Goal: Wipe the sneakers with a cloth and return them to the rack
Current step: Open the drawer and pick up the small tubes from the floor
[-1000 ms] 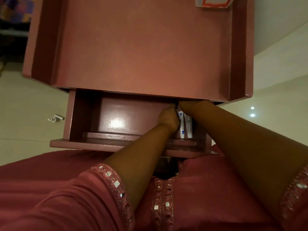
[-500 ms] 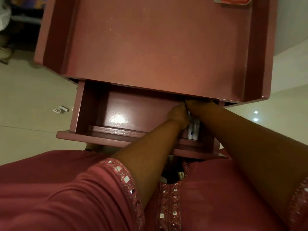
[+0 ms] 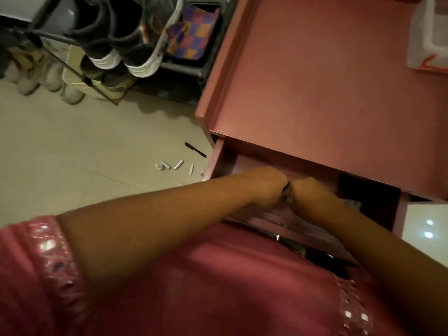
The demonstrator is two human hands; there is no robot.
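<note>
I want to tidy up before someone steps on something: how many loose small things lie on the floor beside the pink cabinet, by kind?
Black pen: 1
Small bottle: 1
Small pale cylinders: 3
Total: 5, leaving out a scrap by the drawer, too small to tell.

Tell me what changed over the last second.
The view swung left, revealing the shoe rack and floor. The left hand and right hand drew back from the drawer's far corner; the white tubes are no longer visible. The drawer stays open, hands together.
</note>
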